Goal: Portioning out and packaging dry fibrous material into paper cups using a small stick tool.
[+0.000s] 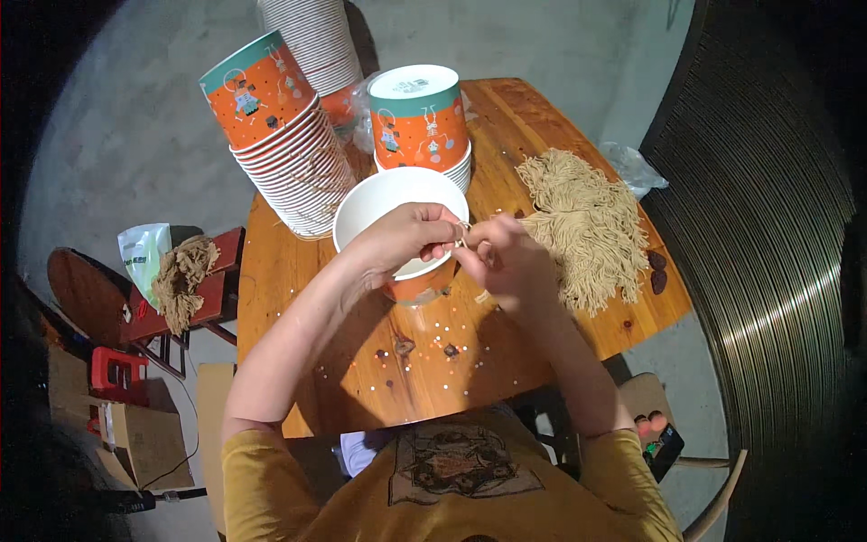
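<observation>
A white paper bucket (370, 206) with an orange outside stands upright in front of me, its mouth facing up. Over its right rim my two hands come together. My left hand (414, 237) pinches a thin beige cord (461, 235), which looks looped between the fingertips. My right hand (510, 257) is closed on the same cord from the other side, its fingers bent and partly blurred. A short pale end shows below the right hand. Right of the hands lies a large bundle of beige cords (587, 226) on the wooden table (506, 361).
Tall stacks of orange and white paper buckets (293, 167) stand at the back left, beside an upturned bucket stack (417, 126). Small white and orange dots are scattered near the table's front edge. A dark red stool (226, 271) holds more cord at left. A ridged metal shutter (768, 271) curves at right.
</observation>
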A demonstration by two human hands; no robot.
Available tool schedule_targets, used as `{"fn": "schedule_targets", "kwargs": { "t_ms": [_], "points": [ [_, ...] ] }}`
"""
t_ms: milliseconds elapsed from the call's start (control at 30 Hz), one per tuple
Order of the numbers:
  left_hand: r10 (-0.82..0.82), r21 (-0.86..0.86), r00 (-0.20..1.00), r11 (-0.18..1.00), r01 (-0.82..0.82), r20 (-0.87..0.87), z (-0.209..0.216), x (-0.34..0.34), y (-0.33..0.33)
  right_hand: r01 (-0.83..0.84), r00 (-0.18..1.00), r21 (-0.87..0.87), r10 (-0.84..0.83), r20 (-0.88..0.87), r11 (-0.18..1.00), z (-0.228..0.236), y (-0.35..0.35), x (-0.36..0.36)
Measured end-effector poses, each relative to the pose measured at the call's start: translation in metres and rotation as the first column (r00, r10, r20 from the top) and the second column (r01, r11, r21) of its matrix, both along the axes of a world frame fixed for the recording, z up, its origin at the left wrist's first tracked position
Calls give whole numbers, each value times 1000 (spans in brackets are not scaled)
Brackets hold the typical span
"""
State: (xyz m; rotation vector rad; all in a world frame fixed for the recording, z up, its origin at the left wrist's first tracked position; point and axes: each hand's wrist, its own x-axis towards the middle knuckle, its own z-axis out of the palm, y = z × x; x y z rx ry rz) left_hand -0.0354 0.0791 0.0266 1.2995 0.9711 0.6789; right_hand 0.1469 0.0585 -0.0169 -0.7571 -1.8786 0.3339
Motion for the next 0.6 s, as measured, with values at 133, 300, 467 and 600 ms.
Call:
{"fn": "schedule_targets", "kwargs": {
  "t_ms": [133, 300, 467, 600],
  "points": [
    [-27, -1, 1000, 1000, 27, -3, -3, 1, 1, 122, 991, 65, -126, 52, 990, -6, 0, -4],
    [-11, -28, 1000, 1000, 11, 4, -1, 3, -4, 93, 996, -92, -91, 23, 991, 3, -11, -6],
    [-3, -65, 1000, 998, 3, 4, 3, 7, -7, -33, 974, -331, -43, -221, 943, -11, -6, 4],
    [-11, -69, 1000, 998, 12, 12, 4, 7, -9, 92, 985, -170, -114, -126, 981, -8, -12, 1]
  ]
}}
